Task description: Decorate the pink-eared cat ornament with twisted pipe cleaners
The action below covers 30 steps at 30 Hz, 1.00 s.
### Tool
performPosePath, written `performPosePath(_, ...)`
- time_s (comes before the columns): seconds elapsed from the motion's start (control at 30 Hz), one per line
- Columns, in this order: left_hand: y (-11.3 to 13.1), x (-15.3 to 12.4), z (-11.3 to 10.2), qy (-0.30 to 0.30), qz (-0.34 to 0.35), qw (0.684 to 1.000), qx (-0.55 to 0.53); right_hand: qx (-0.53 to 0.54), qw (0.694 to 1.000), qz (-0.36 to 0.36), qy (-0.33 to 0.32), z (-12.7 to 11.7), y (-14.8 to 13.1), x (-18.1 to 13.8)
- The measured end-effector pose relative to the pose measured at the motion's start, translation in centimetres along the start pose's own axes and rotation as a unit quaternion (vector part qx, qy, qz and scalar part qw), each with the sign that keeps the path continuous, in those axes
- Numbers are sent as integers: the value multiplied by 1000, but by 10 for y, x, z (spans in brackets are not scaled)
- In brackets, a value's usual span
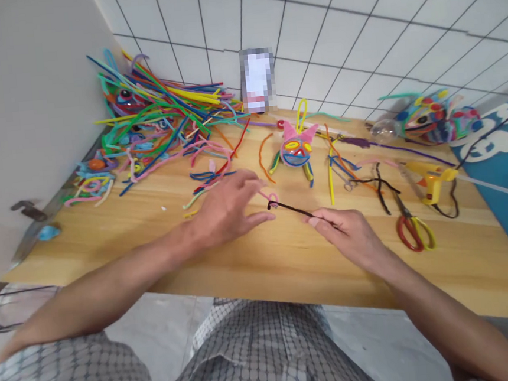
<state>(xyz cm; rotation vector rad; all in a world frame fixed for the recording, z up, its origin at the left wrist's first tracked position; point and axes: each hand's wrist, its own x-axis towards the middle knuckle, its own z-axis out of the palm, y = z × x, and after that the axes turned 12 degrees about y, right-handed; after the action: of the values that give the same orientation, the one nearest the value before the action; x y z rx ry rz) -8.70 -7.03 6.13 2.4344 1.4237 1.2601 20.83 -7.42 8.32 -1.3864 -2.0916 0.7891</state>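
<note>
A black pipe cleaner (292, 209) is pinched between the thumb and fingers of my right hand (349, 232). It points left, and its far end is bent into a small hook. My left hand (231, 207) hovers around that hooked end, with thumb and fingers apart and nothing plainly gripped. By its fingertips, a pink pipe cleaner loop (273, 197) shows close behind the hook; whether the two touch, I cannot tell. Beyond my hands sits a clear ball figure (296, 153) with pink ears, yellow-ringed eyes, a blue mouth and a yellow loop on top.
Scissors (411, 231) with red and yellow handles lie right, near black pipe cleaner pieces (380, 186) and a yellow glue gun (435, 182). Colourful pipe cleaners (171, 112) pile up at back left. A phone (257, 80) leans on the tiled wall; a decorated fish (429, 117) stands back right.
</note>
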Motion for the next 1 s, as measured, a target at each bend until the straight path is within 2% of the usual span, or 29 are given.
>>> performPosePath(0.13,4,-8,26,-36,-46,993,-101,26,1000,0,3,4,-10,7)
performPosePath(0.23,-3,-6,26,-51,-150,961,-227,47,999,17,17,5,-10,15)
performPosePath(0.33,-5,-5,21,-96,-279,874,-385,93,993,64,21,9,1,27)
performPosePath(0.4,-3,-5,19,-123,-338,812,-459,133,987,90,17,15,10,36)
performPosePath(0.53,2,-6,19,-133,-401,722,-549,156,981,111,8,33,24,52)
performPosePath(0.63,3,-6,21,-125,-429,675,-587,93,994,54,27,42,23,55)
performPosePath(0.7,2,-7,22,-101,-447,672,-581,11,992,-44,115,43,17,52)
performPosePath(0.73,1,-7,23,-83,-455,677,-572,-35,978,-100,178,42,13,48)
performPosePath(0.8,0,-8,25,-51,-464,693,-549,-113,928,-203,291,40,2,40)
performPosePath(0.83,0,-8,26,-41,-462,704,-537,-142,904,-241,322,40,-4,36)
performPosePath(0.9,0,-9,28,-33,-445,735,-510,-171,883,-290,327,43,-13,32)
performPosePath(1.0,2,-13,32,-31,-396,791,-466,-159,915,-285,238,54,-19,36)
